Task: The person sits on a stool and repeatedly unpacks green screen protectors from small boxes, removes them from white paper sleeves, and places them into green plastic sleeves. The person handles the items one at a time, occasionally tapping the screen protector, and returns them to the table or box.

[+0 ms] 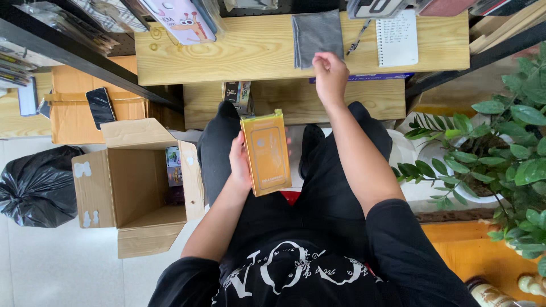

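Head view: the person sits facing a wooden table [239, 54]. The left hand [240, 162] holds a flat orange box [266, 152] over the lap, its grip closed on the box's left edge, the printed face turned up toward the camera. The right hand [330, 77] is stretched forward to the near edge of the table, fingers curled down beside a grey cloth [317, 35]; whether its grip closes on the cloth or merely touches it cannot be told from this angle. A spiral notepad [397, 37] and a pen [358, 37] lie just right of the cloth. On the floor to the left stands an open cardboard box [136, 187] with small packages inside, and a black bag [35, 185] lies beyond it. A potted plant [500, 142] stands to the right. Judgement: the cloth should be pinched at its near edge and drawn clear of the pen, while the left hand keeps the orange box level and steady over the lap.
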